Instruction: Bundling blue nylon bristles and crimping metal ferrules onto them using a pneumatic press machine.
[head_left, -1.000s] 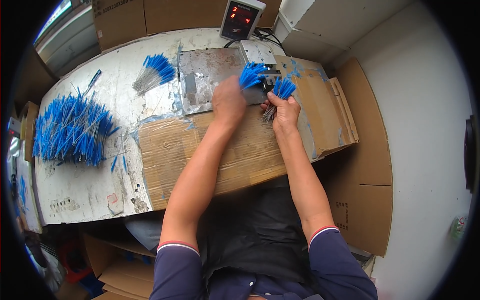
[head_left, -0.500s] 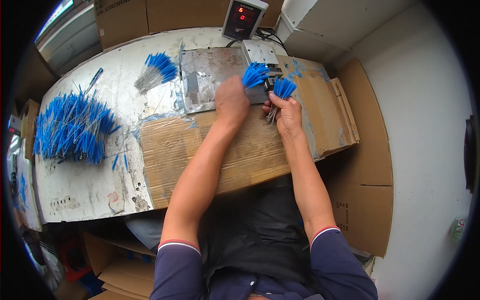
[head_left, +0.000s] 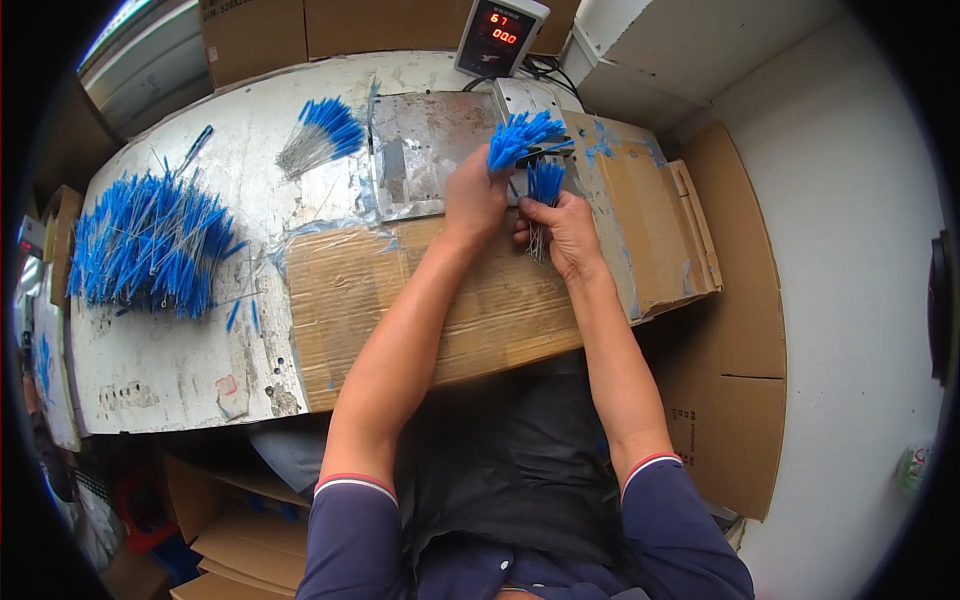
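Where the fingers close: left hand (head_left: 474, 195) grips a fanned blue-tipped wire bundle (head_left: 520, 137); right hand (head_left: 562, 230), just beside, pinches a smaller blue-tipped bunch (head_left: 545, 185). Beyond the fingertips, metal plate (head_left: 425, 150), red-digit display unit (head_left: 500, 32); far left, loose blue-tipped pile (head_left: 145, 245).

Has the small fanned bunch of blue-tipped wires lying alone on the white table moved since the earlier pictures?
No. The small fanned bunch of blue-tipped wires lies where it was, just left of the grey metal plate.

On your worktop (head_left: 180, 380), the big wire heap (head_left: 145, 245) lies far left, a smaller bundle (head_left: 320, 135) behind and right of it. The metal plate (head_left: 425, 150) sits centre-back, cardboard sheet (head_left: 500, 310) before it, counter display (head_left: 500, 35) behind.
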